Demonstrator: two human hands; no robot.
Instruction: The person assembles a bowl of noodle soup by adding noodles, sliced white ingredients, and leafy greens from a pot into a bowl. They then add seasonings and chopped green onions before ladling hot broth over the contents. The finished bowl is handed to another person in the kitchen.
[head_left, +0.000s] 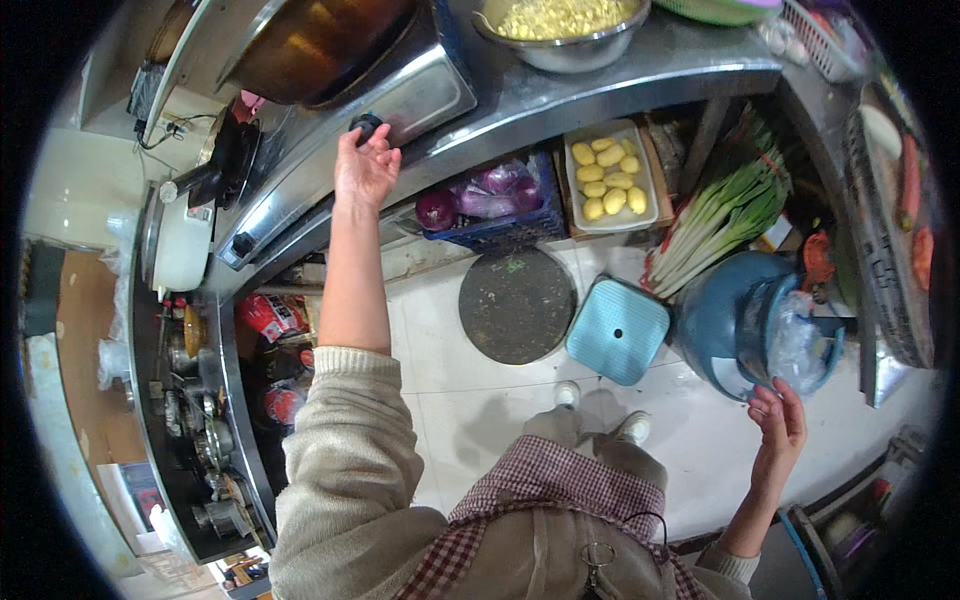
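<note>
My left hand (366, 169) is at the front panel of a steel gas stove (431, 97), its fingertips and thumb on a black control knob (366, 126). Above the knob, a large dark wok (322, 49) sits on the stove; no flame can be seen. My right hand (780, 424) hangs low at my side with fingers loosely bent and apart, holding nothing. In the picture it lies just below a blue gas cylinder (720, 322) with clear plastic (796, 345) on its top; whether it touches is not clear.
A steel bowl of bean sprouts (566, 45) stands right of the stove. Under the counter are a blue crate (495, 232) of purple onions, a tray of potatoes (611, 180) and leeks (720, 217). A round dark mat (517, 304) and a light-blue stool (619, 330) are on the floor.
</note>
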